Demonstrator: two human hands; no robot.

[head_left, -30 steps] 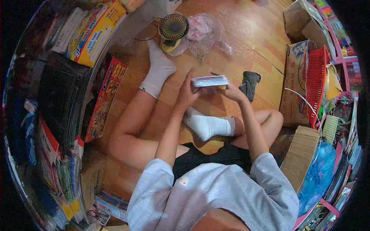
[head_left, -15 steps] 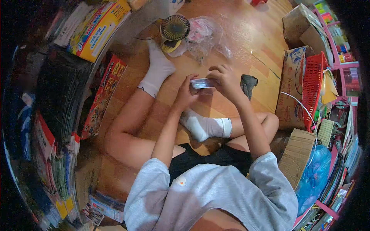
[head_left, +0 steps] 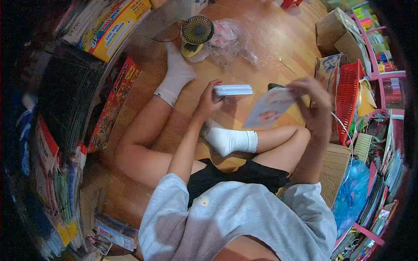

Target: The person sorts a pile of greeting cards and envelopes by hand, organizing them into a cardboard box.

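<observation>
My left hand (head_left: 211, 99) is closed around one end of a stack of cards (head_left: 235, 90), held edge-on above the floor between my legs. Off to the right, my right hand (head_left: 314, 98) grips a single pale card (head_left: 270, 108) by its upper corner. That card is smeared by motion and has a printed picture with some red on it. Behind it, partly covered, lies a dark cloth (head_left: 275, 86) on the floor.
A small round fan (head_left: 197, 30) and clear plastic wrapping (head_left: 235, 43) stand ahead on the wooden floor. To the right are a red basket (head_left: 348, 98), cardboard (head_left: 333, 167) and a blue plastic bag (head_left: 355, 191). Books and boxes, one a yellow box (head_left: 117, 32), line the left.
My right hand has moved away from the stack to the right, taking one card with it. My left hand stays in nearly the same place with the rest of the cards.
</observation>
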